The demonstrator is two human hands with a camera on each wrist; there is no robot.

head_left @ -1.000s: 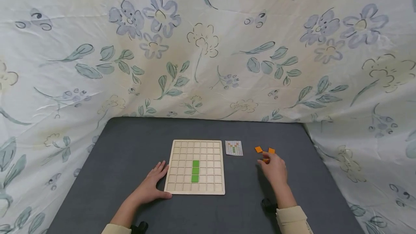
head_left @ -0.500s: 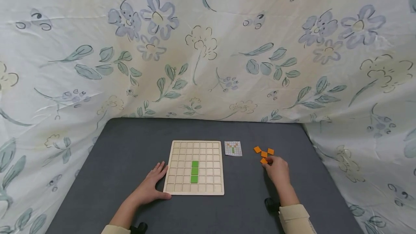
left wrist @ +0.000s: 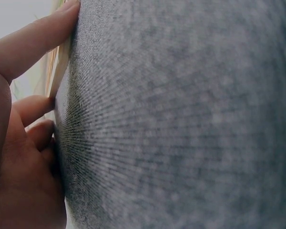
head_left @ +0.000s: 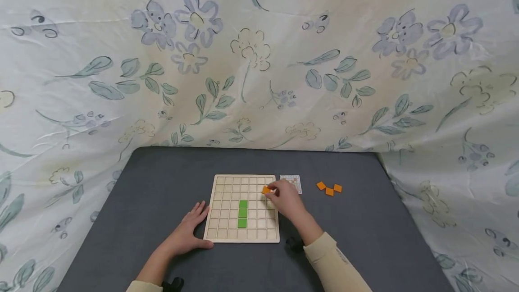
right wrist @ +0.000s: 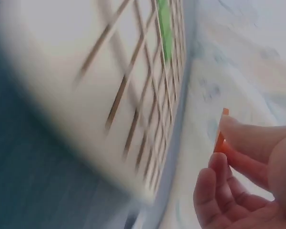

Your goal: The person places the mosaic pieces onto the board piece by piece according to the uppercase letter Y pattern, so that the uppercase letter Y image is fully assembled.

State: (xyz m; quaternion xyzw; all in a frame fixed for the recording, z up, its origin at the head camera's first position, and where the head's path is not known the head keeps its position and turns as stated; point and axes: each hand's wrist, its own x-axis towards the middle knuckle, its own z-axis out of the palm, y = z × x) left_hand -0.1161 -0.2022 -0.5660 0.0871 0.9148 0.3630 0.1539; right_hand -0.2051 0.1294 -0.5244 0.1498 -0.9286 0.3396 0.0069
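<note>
A square wooden grid board [head_left: 227,236] lies on the dark table, with several green square tiles [head_left: 242,213] in one column near its middle. My left hand [head_left: 188,231] rests at the board's left edge, thumb at the near corner and fingers spread along the side; the left wrist view shows fingertips touching the board's rim [left wrist: 61,69]. My right hand [head_left: 289,199] is over the board's right part, pinching an orange square tile [head_left: 266,190] between thumb and finger. In the right wrist view that orange tile [right wrist: 220,136] is seen edge-on, apart from the board.
Several loose orange tiles [head_left: 329,191] lie to the right on the table [head_left: 348,166]. A small printed pattern card [head_left: 295,180] sits beside the board's upper right corner, partly covered by my right hand. A floral curtain [head_left: 259,116] hangs behind the table and along its sides.
My right hand picked up the nearest orange tile from the loose group and carried it left over the board. The left hand has stayed at the board's edge.
</note>
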